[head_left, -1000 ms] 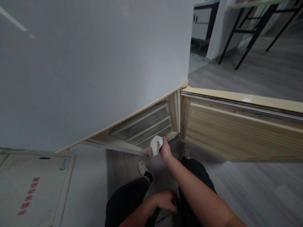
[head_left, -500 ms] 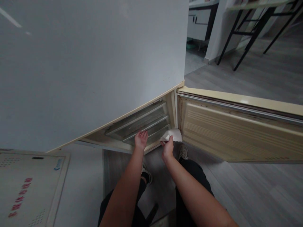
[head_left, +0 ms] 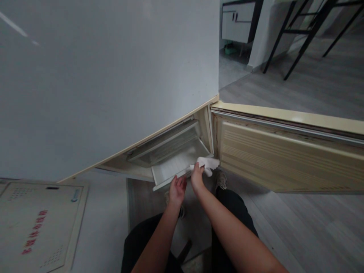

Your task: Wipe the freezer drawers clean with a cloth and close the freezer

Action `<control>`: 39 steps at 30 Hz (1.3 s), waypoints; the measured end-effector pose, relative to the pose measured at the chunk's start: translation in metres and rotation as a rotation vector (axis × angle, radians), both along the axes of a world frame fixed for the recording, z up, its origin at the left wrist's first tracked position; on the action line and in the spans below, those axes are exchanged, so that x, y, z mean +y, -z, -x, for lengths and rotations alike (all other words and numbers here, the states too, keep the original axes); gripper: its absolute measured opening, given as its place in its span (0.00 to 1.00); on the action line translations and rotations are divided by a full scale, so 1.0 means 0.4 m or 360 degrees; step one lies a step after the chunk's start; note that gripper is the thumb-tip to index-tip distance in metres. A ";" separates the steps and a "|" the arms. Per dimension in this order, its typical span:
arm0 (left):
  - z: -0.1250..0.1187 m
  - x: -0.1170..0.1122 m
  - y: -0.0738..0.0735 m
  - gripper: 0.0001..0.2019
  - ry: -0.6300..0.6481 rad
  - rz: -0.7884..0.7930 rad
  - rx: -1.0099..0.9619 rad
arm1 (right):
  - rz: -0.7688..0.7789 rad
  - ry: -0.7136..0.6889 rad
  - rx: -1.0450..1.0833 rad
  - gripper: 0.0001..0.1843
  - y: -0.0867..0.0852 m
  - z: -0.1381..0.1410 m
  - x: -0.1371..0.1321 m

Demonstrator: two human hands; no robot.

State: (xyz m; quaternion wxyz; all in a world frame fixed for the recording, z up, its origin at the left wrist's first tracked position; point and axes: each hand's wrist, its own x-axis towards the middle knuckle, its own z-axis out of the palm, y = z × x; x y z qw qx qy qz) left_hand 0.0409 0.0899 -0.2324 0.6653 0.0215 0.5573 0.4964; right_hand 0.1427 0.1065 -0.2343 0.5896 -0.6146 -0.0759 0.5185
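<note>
A white freezer drawer [head_left: 174,166] sticks out of the bottom of a grey fridge [head_left: 108,83]. My left hand [head_left: 177,189] curls under the drawer's front edge, palm up, gripping it. My right hand [head_left: 196,177] pinches a white cloth [head_left: 207,163] and holds it over the drawer's right end. Above the pulled-out drawer, a second clear drawer [head_left: 165,144] stays in place. The lower fridge door [head_left: 287,151] stands swung wide to the right.
My legs in dark trousers and a shoe [head_left: 221,181] are on the grey wood floor below the drawer. A flat cream panel with red lettering [head_left: 34,227] lies at the lower left. Black table legs [head_left: 295,41] and a cabinet [head_left: 239,21] stand at the far right.
My left hand came up from my lap, took hold of the lowest drawer and pulled it out toward me. My right hand moved the cloth right, to the drawer's right end.
</note>
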 end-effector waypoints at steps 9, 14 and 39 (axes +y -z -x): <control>0.003 -0.054 -0.002 0.12 0.0150 0.0098 0.0049 | 0.0360 0.0061 -0.0284 0.32 -0.050 -0.013 0.006; 0.017 -0.071 0.015 0.08 0.0206 0.0064 0.0083 | 0.0139 -0.0058 -0.0739 0.28 -0.070 -0.026 -0.007; -0.003 -0.217 0.062 0.11 0.0454 0.0140 0.0163 | 0.0042 -0.1556 -0.1078 0.37 -0.103 -0.017 -0.048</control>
